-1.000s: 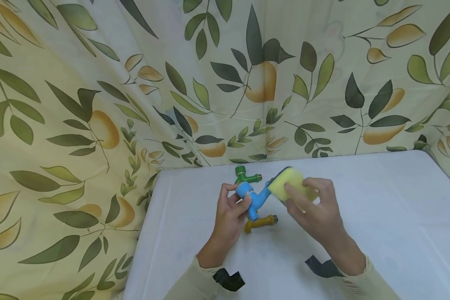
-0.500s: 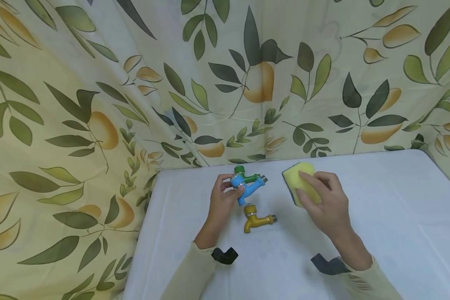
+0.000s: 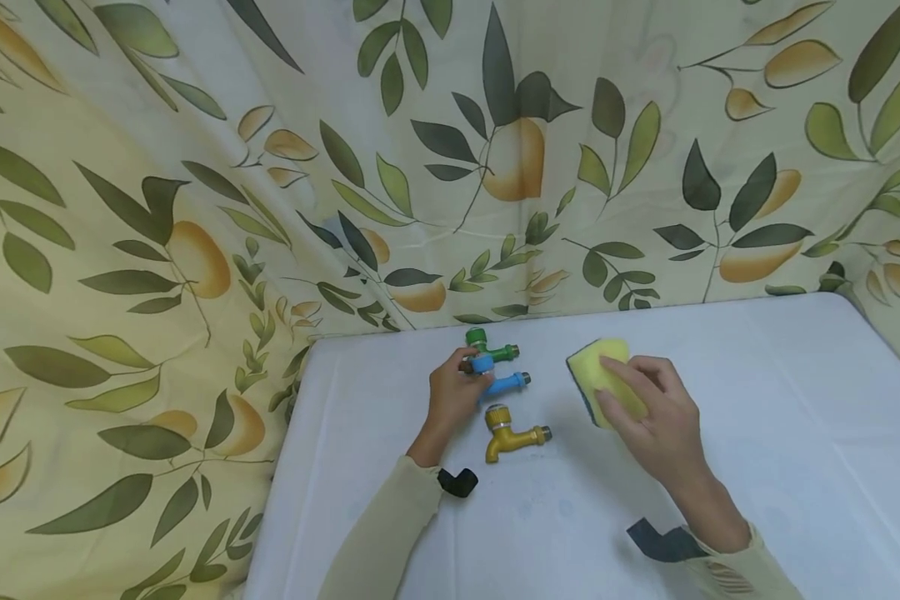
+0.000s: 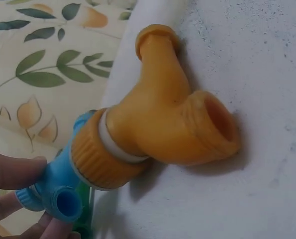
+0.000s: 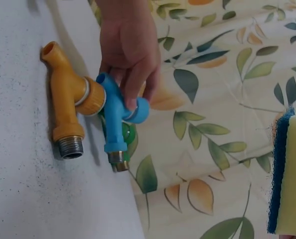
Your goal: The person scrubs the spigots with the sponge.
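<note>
My left hand (image 3: 453, 392) pinches a blue tap (image 3: 506, 383) near its round handle; the fingers cover part of it. In the right wrist view the blue tap (image 5: 115, 117) shows its threaded metal end. Just behind it lies a green tap (image 3: 495, 346). Nearer to me on the table rests a yellow-orange tap (image 3: 517, 435), large in the left wrist view. My right hand (image 3: 660, 417) holds a yellow sponge (image 3: 603, 379) with a dark blue scouring side, off to the right of the taps and apart from them.
A white-covered table (image 3: 757, 433) carries the taps. Behind it and to the left hangs a leaf-and-fruit patterned curtain (image 3: 390, 167). Dark wrist mounts (image 3: 457, 483) stick out at both sleeves.
The sponge has come away from the blue tap to the right. My left hand has brought the blue tap down between the green and yellow-orange ones.
</note>
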`<state>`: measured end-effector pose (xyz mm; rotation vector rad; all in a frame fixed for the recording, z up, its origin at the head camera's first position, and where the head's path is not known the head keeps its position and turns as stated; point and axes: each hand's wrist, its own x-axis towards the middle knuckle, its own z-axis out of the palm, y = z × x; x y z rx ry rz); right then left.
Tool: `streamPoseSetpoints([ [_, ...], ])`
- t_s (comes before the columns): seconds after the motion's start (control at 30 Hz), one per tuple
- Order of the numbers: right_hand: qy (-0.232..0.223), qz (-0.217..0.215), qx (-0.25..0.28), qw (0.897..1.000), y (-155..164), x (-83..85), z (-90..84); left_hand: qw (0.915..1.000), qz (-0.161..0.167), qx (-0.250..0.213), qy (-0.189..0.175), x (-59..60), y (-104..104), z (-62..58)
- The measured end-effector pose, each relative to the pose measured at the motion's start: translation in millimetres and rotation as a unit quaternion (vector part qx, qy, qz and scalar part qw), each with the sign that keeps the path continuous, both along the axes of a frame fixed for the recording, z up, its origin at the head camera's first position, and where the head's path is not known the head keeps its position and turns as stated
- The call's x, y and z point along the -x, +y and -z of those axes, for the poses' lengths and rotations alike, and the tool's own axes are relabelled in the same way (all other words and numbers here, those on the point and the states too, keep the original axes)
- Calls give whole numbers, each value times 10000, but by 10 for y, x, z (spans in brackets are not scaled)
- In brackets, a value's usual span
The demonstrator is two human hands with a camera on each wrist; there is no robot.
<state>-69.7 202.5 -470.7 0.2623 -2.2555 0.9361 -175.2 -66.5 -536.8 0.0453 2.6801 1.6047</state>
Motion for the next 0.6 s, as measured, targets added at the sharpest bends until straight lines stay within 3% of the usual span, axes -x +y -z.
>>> streamPoseSetpoints([
  [0.2, -26, 3, 4, 10000, -11, -25, 19, 9976, 19, 687, 104, -43, 18, 71],
  [0.37, 34, -50, 43, 10000, -21, -25, 19, 9877, 238, 1423, 601, -50, 21, 91],
  [0.47, 66, -60, 66, 9999, -27, -16, 20, 9747, 263, 2068, 802, -47, 15, 94],
  [0.6, 18, -4, 31, 10000, -25, -12, 27, 9515, 208, 2951, 847, -41, -2, 110],
])
